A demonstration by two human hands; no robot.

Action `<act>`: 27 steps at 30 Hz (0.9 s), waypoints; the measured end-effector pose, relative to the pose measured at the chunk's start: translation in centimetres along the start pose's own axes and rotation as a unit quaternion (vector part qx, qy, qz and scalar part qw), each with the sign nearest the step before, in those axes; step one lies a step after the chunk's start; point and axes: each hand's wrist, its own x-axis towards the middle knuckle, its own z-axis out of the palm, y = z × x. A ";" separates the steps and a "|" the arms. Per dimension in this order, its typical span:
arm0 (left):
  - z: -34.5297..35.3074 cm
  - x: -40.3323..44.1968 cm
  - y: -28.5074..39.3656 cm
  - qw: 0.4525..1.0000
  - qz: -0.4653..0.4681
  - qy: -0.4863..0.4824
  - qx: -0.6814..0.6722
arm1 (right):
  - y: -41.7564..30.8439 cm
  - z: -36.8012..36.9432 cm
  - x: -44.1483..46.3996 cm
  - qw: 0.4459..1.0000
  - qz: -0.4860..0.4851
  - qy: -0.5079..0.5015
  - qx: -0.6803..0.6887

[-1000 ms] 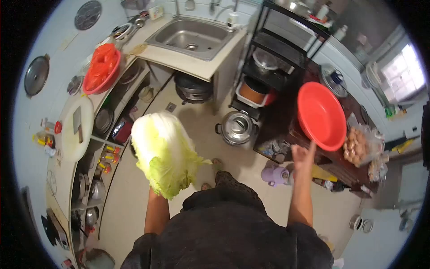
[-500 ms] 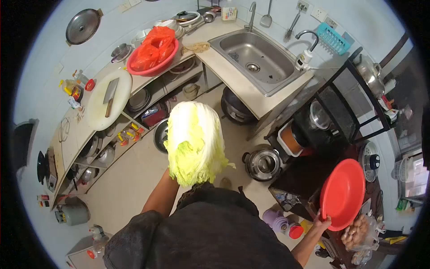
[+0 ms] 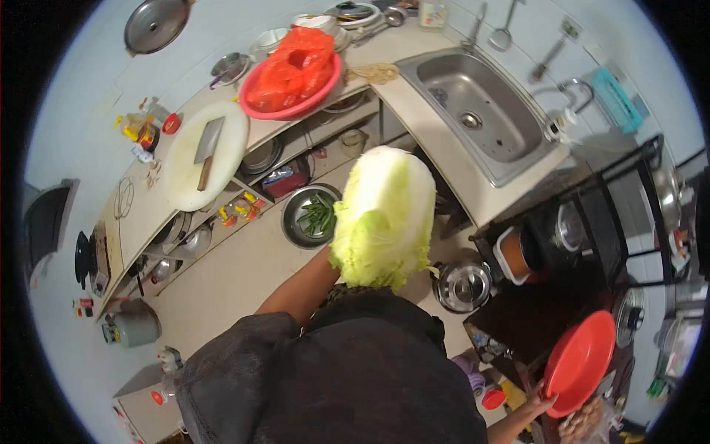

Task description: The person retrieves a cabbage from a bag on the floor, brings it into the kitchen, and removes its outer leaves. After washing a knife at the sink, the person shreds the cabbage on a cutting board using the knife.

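Pale green and white, a big cabbage (image 3: 384, 214) is held up in the middle of the scene, above the floor, with the left forearm (image 3: 297, 287) reaching up behind its near left side. The left hand is hidden by the leaves, so I cannot tell how its fingers stand. At the near right, the right hand (image 3: 545, 402) has its fingers clamped on the rim of a red basin (image 3: 582, 361), which looks tipped; whether it also rests on the dark cabinet (image 3: 510, 314) I cannot tell. The cabbage looks heavy and smooth for one arm, so a weak hold or a quick turn could let it slip. A steel bowl (image 3: 288, 229) of long green vegetables (image 3: 319, 217) sits on the floor just to its left, and a lidded pot (image 3: 464, 287) to its right; either could be struck. The loose leaf edges could tear if caught. On the right, brown eggs (image 3: 580, 423) lie near the basin's near rim, and a careless swing might crack some. On the far left surface (image 3: 148, 214), a cleaver (image 3: 209, 140) lies bare on a round board (image 3: 185, 174), a hazard to any arm brushing past.
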 end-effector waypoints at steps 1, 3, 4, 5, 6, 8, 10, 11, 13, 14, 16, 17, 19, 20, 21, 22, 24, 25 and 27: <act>-0.1 0.4 0.8 1.000 -0.002 -0.004 -0.003 | 0.2 1.0 -0.9 0.999 -0.018 0.042 0.014; -1.0 0.9 2.1 1.000 -0.005 -0.005 -0.007 | -0.1 -0.7 2.4 0.996 -0.082 -0.017 0.037; -2.0 1.4 2.9 1.000 -0.014 0.000 -0.018 | 0.2 -0.7 3.1 0.992 -0.115 -0.046 0.021; -3.2 2.0 3.6 0.999 -0.024 0.003 -0.030 | 1.3 -0.9 3.6 0.980 -0.167 -0.084 -0.066; -4.3 2.7 4.3 0.999 -0.036 0.006 -0.040 | 2.8 -1.5 4.1 0.957 -0.218 -0.119 -0.151; -5.9 4.0 5.5 0.996 -0.063 0.010 -0.060 | 6.4 -2.5 5.0 0.878 -0.316 -0.183 -0.310; -6.8 4.8 6.5 0.998 -0.052 -0.004 -0.036 | 8.6 -2.5 5.1 0.759 -0.402 -0.235 -0.454; -7.0 5.1 7.1 0.999 -0.046 -0.011 -0.023 | 11.2 0.1 2.4 0.836 -0.321 -0.198 -0.399; -6.7 5.2 8.2 0.998 -0.045 -0.017 -0.034 | 17.4 12.2 -12.3 0.975 -0.078 -0.080 -0.194; -6.3 5.2 8.9 0.998 -0.046 -0.020 -0.039 | 19.6 16.5 -16.5 0.981 -0.038 -0.087 -0.172; -4.3 5.6 10.0 0.988 -0.063 -0.098 -0.103 | 24.1 20.4 -21.6 0.915 -0.037 -0.293 -0.276; -3.4 5.9 10.4 0.978 -0.078 -0.136 -0.136 | 26.3 22.9 -24.3 0.879 -0.026 -0.356 -0.316; -2.6 6.7 11.0 0.995 -0.052 -0.065 -0.049 | 30.0 27.8 -31.8 0.818 -0.003 -0.439 -0.372; -2.2 7.0 11.3 0.999 -0.039 -0.030 -0.003 | 31.4 29.6 -35.2 0.794 0.035 -0.478 -0.375; -1.8 7.5 11.6 0.998 -0.021 -0.043 0.039 | 32.7 30.6 -37.1 0.763 0.058 -0.528 -0.367; -1.4 8.0 11.9 0.995 -0.002 -0.058 0.081 | 34.0 31.5 -38.8 0.729 0.081 -0.578 -0.358; -1.2 9.3 12.4 0.990 0.005 -0.084 0.114 | 35.4 34.0 -44.0 0.700 0.098 -0.587 -0.394; -1.6 10.0 12.5 0.990 -0.008 -0.095 0.106 | 36.6 34.3 -44.8 0.693 0.078 -0.600 -0.392; -1.4 11.1 12.9 0.989 -0.046 -0.083 0.115 | 38.8 34.6 -44.7 0.677 0.038 -0.623 -0.391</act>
